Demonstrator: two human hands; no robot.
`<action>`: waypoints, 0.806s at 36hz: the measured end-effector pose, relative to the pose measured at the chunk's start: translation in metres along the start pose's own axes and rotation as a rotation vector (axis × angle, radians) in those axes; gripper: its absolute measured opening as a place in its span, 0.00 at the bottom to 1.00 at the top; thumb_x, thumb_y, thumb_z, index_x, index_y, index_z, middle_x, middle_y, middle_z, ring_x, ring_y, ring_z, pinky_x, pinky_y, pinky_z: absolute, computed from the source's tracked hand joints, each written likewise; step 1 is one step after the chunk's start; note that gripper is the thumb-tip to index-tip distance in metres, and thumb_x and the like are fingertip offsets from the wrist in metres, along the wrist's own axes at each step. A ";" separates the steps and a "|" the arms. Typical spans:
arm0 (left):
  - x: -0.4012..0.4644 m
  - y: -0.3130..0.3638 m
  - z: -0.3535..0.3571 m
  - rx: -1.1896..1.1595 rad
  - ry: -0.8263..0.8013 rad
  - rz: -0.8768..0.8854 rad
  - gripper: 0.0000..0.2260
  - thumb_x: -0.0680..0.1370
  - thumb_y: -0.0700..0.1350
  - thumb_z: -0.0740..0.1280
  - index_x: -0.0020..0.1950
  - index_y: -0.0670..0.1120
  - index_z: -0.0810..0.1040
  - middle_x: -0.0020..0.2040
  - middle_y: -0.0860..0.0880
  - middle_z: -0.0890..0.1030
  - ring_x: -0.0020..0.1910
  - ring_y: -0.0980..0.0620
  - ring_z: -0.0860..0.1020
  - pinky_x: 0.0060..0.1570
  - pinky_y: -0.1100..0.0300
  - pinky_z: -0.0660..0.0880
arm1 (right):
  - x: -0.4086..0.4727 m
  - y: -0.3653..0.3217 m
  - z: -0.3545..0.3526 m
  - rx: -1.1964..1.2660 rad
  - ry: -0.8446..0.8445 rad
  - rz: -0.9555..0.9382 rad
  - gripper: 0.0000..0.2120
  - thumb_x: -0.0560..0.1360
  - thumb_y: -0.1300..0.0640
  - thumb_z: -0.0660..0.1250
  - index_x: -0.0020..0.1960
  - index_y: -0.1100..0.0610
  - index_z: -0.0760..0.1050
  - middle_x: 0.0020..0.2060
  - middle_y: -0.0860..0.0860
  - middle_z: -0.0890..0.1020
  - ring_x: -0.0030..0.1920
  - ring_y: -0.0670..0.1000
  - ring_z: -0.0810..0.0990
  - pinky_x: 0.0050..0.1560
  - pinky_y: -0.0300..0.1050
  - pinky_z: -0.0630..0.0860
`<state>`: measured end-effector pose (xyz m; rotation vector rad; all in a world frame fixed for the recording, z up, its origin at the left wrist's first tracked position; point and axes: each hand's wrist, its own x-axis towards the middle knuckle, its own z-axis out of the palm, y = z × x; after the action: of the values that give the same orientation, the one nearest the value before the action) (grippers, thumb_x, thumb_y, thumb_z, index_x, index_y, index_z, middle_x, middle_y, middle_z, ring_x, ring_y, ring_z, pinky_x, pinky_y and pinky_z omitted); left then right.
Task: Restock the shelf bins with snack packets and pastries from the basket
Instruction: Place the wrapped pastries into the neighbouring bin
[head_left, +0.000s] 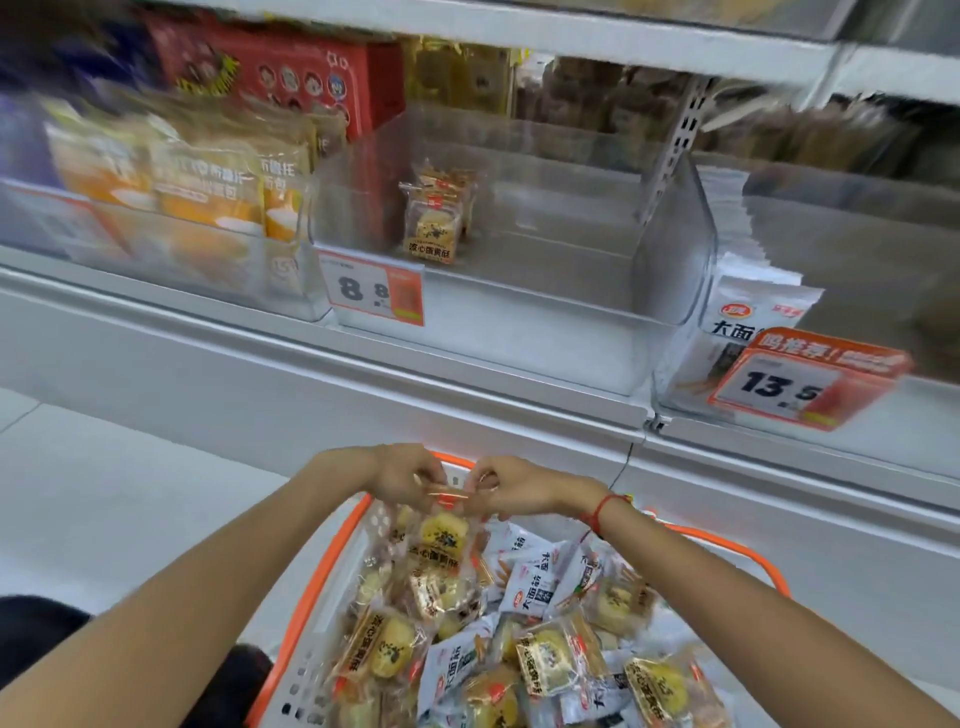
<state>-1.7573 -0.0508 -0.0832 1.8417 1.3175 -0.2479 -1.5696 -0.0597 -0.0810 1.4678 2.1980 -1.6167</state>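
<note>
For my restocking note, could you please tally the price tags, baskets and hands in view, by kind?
Price tags: 2, the 8.8 tag and the 13.5 tag
Basket: 1
Hands: 2, the left hand and the right hand, both pinching one pastry packet
Total: 5

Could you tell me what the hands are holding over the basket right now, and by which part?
Both hands, left and right, pinch the top sealed edge of a clear-wrapped pastry packet, which hangs above the orange basket.
</note>
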 end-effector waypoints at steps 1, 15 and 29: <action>-0.006 0.004 -0.006 -0.032 0.002 0.009 0.14 0.78 0.43 0.69 0.63 0.43 0.75 0.57 0.49 0.75 0.48 0.53 0.75 0.33 0.70 0.75 | -0.005 -0.004 -0.003 0.031 0.013 -0.007 0.13 0.74 0.51 0.71 0.54 0.57 0.74 0.48 0.55 0.79 0.45 0.50 0.76 0.47 0.44 0.76; -0.100 0.050 -0.091 -0.112 0.296 0.192 0.12 0.80 0.50 0.64 0.63 0.49 0.77 0.56 0.50 0.79 0.50 0.58 0.77 0.38 0.69 0.75 | -0.066 -0.069 -0.038 0.135 0.403 -0.286 0.15 0.73 0.57 0.72 0.58 0.58 0.75 0.51 0.55 0.81 0.47 0.47 0.80 0.45 0.38 0.78; -0.089 0.018 -0.153 0.326 1.394 0.136 0.19 0.79 0.43 0.64 0.70 0.45 0.70 0.69 0.48 0.70 0.68 0.47 0.66 0.66 0.49 0.62 | -0.074 -0.150 -0.113 0.162 0.709 -0.297 0.10 0.76 0.56 0.69 0.55 0.59 0.76 0.37 0.51 0.81 0.33 0.45 0.78 0.32 0.36 0.74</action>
<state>-1.8251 -0.0040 0.0741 2.4292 2.0563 1.1688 -1.5807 -0.0228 0.1178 2.1038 2.8099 -1.5357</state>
